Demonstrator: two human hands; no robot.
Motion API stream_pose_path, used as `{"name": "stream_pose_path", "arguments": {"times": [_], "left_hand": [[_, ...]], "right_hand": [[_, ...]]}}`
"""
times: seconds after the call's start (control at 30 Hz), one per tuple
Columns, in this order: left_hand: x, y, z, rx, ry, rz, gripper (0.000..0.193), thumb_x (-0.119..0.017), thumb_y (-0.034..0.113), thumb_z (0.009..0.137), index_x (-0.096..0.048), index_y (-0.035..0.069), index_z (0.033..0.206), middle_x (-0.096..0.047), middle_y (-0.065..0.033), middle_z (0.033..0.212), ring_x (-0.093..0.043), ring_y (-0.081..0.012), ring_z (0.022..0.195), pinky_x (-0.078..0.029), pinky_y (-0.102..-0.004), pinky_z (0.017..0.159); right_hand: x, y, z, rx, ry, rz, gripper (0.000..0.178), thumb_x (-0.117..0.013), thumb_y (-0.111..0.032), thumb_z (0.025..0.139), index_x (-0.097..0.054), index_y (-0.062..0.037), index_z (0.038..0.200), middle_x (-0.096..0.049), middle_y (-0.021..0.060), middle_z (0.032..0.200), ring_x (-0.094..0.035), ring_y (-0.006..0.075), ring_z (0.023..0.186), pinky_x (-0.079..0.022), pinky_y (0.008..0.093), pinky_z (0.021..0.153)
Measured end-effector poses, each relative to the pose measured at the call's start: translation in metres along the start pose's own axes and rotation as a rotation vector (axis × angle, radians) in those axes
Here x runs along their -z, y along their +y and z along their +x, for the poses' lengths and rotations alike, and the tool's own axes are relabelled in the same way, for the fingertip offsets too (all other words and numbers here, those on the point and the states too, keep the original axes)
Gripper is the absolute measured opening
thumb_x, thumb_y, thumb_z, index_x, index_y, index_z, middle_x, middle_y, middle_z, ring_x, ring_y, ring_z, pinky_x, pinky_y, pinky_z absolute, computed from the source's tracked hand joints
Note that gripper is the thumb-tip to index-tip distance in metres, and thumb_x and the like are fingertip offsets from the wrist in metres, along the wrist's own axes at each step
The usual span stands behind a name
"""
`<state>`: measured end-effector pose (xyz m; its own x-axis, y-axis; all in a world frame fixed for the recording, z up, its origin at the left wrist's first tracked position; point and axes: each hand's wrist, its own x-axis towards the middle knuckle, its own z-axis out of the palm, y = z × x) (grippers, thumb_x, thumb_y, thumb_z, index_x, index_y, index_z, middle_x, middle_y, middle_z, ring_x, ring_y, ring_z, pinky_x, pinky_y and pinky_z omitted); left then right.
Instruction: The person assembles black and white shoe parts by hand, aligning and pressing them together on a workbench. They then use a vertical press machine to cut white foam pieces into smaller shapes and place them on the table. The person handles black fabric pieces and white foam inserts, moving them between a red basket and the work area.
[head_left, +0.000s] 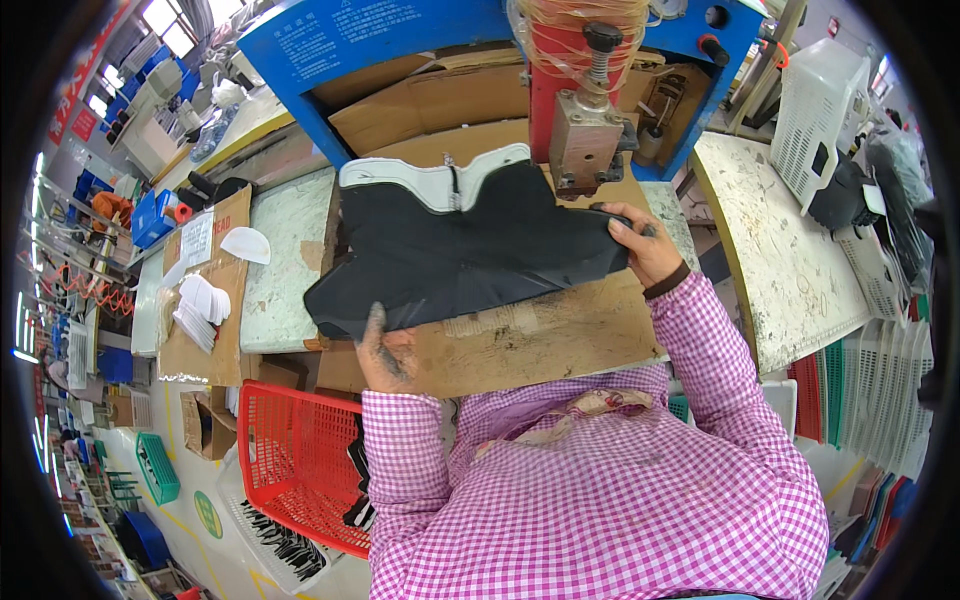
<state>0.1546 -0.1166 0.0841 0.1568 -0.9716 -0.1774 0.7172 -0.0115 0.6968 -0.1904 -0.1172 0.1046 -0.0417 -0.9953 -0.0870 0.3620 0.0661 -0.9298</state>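
A wide black sheet piece (470, 255), with a white curved trim along its far edge, is stretched between my hands over a cardboard-covered table. It looks like a cut shoe or bag part, but its exact kind is unclear. My left hand (388, 355) grips its near left edge, thumb on top and fingers underneath. My right hand (645, 243) pinches its right end between thumb and fingers. Dark smudges mark both hands. Just beyond the piece's right half hangs the metal head (590, 140) of a blue and red machine, apart from the black piece.
A red plastic basket (290, 450) with black pieces stands at my lower left. White cut pieces (200, 305) lie on cardboard at the left. The blue machine frame (400, 40) spans the back. A pale side table (780, 240) stands at the right, a white basket (820, 110) on it.
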Motion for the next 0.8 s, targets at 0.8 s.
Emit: {"name": "stream_pose_path", "arguments": {"times": [0.8], "left_hand": [[-0.077,-0.090,-0.009,0.321,-0.135,0.045,0.032,-0.059,0.015,0.088,-0.050,-0.003,0.113,-0.060,-0.0158,0.106,-0.063,-0.0260,0.087,-0.056,-0.0347,0.071]], "right_hand": [[0.136,-0.048,-0.091,0.125,0.395,-0.111,0.027,-0.058,-0.007,0.084,-0.054,0.0021,0.110,-0.063,0.0121,0.102,-0.061,0.0180,0.095,-0.047,0.0291,0.087]]}}
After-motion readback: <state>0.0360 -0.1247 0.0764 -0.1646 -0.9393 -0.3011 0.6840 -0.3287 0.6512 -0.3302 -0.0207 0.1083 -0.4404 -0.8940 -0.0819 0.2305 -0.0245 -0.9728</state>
